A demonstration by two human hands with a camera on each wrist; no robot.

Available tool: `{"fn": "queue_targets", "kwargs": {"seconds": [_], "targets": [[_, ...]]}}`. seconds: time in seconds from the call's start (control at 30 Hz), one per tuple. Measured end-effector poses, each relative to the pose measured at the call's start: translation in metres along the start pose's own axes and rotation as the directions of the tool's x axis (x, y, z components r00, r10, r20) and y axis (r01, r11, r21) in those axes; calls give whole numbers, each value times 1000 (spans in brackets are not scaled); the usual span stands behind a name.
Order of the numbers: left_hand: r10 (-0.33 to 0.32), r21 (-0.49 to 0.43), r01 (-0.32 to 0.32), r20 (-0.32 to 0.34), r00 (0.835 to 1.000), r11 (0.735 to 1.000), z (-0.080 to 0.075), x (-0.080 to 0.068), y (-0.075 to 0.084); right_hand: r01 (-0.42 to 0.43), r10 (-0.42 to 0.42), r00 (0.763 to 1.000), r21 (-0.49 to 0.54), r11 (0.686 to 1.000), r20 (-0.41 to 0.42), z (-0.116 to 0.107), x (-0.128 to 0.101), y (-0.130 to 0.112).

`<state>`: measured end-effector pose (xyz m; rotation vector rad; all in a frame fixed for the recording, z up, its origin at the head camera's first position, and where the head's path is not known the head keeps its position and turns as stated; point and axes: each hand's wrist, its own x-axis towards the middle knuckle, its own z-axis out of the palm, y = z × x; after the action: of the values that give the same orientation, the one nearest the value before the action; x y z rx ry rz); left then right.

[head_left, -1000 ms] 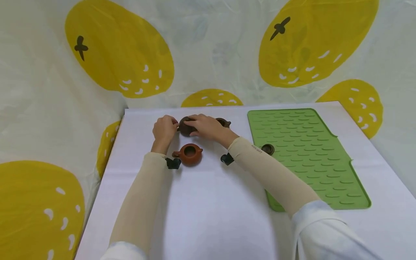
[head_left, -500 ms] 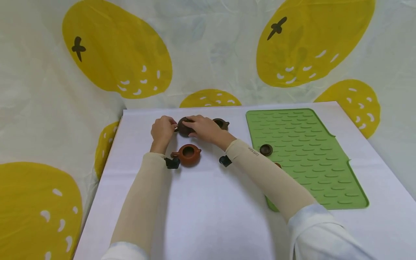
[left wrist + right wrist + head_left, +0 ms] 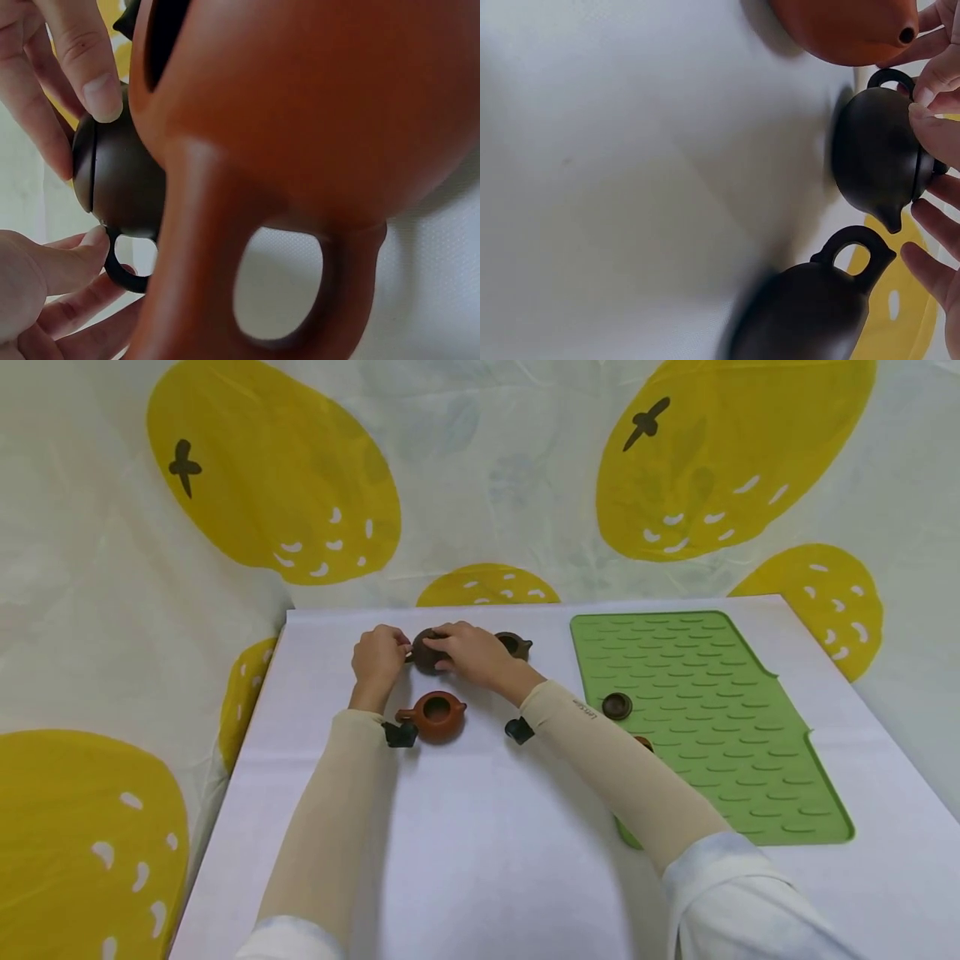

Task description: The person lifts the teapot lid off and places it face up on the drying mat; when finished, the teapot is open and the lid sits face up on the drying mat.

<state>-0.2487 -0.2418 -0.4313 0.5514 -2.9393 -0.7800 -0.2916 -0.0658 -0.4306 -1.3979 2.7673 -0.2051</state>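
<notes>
A dark brown teapot (image 3: 426, 653) stands near the table's back edge, its lid (image 3: 925, 174) seated on top with a thin seam around it. My left hand (image 3: 377, 662) pinches the loop handle (image 3: 127, 274) between thumb and fingers. From the other side my right hand (image 3: 480, 653) grips the lid, thumb on the near side and fingers beyond; its palm side is hidden in the head view. Closer to me sits a lidless reddish-brown teapot (image 3: 439, 718), large in the left wrist view. A second dark teapot (image 3: 513, 645), also lidless, is behind my right wrist.
At the right lies a green ridged mat (image 3: 697, 693). On its left edge rests a dark round lid (image 3: 617, 706); a reddish lid (image 3: 643, 742) peeks out beside my right sleeve (image 3: 622, 760). Behind the white table (image 3: 495, 843) hangs a fruit-print cloth (image 3: 480, 485).
My right forearm has shifted slightly toward me, uncovering the dark lid and part of the reddish one on the mat. Both hands keep their places on the dark teapot.
</notes>
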Motion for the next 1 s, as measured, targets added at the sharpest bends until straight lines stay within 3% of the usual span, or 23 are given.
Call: {"fn": "queue_targets", "kwargs": {"seconds": [0.47,1.0], "targets": [[3,21,-3,7,1000,1000,-2,1,1,-4,2,999,67,998,32,-2,-1,0],[10,28,-9,-18,1000,1000,-1,1,1,-20,26,999,126,992,-45,-22,-3,-2]]}}
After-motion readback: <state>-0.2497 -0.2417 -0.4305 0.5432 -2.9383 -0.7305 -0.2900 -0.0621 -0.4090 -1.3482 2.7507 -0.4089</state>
